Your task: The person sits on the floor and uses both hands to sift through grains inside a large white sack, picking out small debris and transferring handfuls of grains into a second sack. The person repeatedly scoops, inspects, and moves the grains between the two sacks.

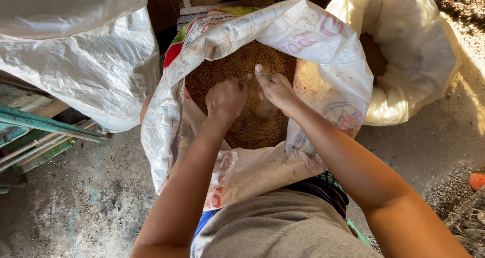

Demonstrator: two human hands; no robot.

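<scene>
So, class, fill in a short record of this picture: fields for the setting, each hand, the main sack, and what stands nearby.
setting: concrete floor, seen from above
left hand: closed, knuckles up, inside the sack on the grain
right hand: fingers spread over the grain, dusty
main sack: white woven, mouth rolled open
contents: brown grain
nearby: second open sack on the right; white plastic sheet on the left

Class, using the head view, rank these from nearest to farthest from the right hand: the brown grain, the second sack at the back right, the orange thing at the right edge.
1. Brown grain, under the right hand.
2. Second sack, back right.
3. Orange thing, far right edge.
</scene>
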